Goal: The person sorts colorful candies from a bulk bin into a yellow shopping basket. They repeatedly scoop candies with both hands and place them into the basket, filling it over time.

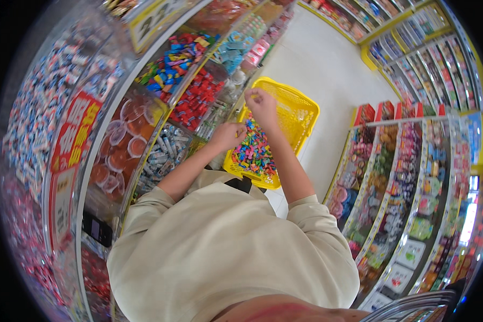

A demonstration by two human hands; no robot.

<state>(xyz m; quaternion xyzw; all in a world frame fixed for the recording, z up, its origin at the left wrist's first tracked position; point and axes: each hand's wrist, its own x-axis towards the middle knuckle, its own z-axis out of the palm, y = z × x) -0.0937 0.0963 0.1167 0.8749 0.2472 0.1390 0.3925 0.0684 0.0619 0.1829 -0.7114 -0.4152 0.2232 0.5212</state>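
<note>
Below my hands stands a yellow plastic shopping basket (300, 94), its near part filled with small, brightly coloured wrapped sweets (254, 149). My left hand (228, 136) is over the basket's left rim, fingers curled; whether anything is inside them cannot be told. Farther forward, my right hand (261, 102) is raised over the basket with its fingers bent inward, and their contents are hidden too. The hands are apart. Just left of them are bins of red-wrapped sweets (196, 98) and of white-and-blue wrapped sweets (165, 149).
Clear-walled candy bins run along the left, with jelly cups (118, 145) and mixed wrapped sweets (177, 64). A black phone (97, 228) lies at the lower left bins. Packed shelves (386, 181) stand at right, across a pale tiled floor (326, 76).
</note>
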